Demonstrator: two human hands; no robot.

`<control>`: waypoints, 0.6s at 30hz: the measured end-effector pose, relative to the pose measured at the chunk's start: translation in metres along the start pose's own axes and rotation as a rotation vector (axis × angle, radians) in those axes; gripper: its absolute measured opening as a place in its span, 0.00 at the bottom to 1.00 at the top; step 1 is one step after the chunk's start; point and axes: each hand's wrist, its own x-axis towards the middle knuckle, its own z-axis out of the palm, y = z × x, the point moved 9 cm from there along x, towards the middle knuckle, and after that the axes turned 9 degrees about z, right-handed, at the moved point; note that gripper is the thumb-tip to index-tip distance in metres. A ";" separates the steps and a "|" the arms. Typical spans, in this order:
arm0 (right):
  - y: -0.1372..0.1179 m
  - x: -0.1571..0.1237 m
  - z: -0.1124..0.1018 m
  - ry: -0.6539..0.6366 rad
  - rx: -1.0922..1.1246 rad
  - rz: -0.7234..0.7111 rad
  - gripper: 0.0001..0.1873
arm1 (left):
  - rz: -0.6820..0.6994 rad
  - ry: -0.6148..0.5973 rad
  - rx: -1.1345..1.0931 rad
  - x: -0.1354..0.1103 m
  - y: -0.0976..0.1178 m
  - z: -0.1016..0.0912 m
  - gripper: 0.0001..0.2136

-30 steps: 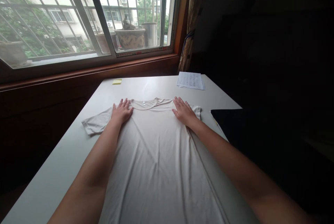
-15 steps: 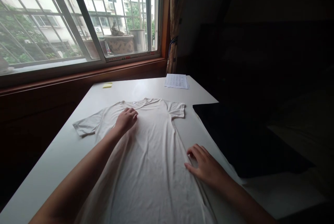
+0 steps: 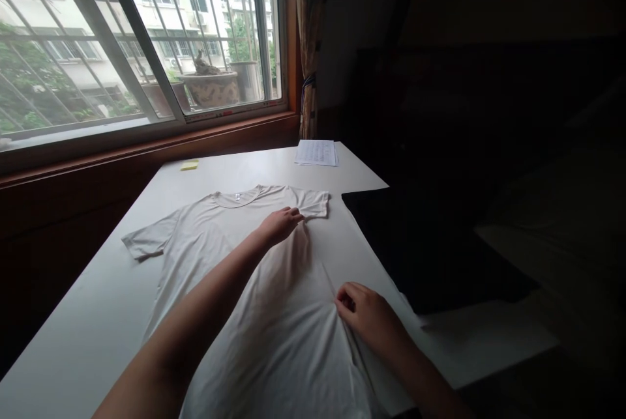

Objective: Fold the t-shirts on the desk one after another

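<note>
A white short-sleeved T-shirt (image 3: pixel 274 321) lies spread on the white table (image 3: pixel 88 315), its neckline toward the window and its hem out of sight at the bottom. My left hand (image 3: pixel 284 223) reaches across the shirt, fingers closed on the fabric near the armpit of the right-hand sleeve. Lower down, my right hand (image 3: pixel 359 308) pinches the shirt's right side edge between thumb and fingers. Creases run through the cloth from both grips, and my left forearm hides part of the shirt's middle.
Printed papers (image 3: pixel 317 152) lie at the table's far edge, with a yellow sticky note pad (image 3: pixel 189 164) at the far left. A black cloth (image 3: pixel 430 249) covers the right side of the table. Behind stand a barred window (image 3: pixel 195 34) and a tied curtain (image 3: pixel 308 80).
My left hand has moved right, from below the neckline to the right-hand armpit, and closed on the fabric. My right hand has gone from loosely open to pinching the side edge.
</note>
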 end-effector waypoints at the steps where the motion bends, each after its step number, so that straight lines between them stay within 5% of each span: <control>1: -0.002 0.000 -0.001 0.001 0.005 -0.010 0.06 | 0.034 -0.015 0.010 0.005 0.002 0.001 0.13; 18: -0.009 0.010 0.000 -0.054 -0.053 0.080 0.06 | 0.030 -0.028 0.002 0.035 0.000 0.000 0.10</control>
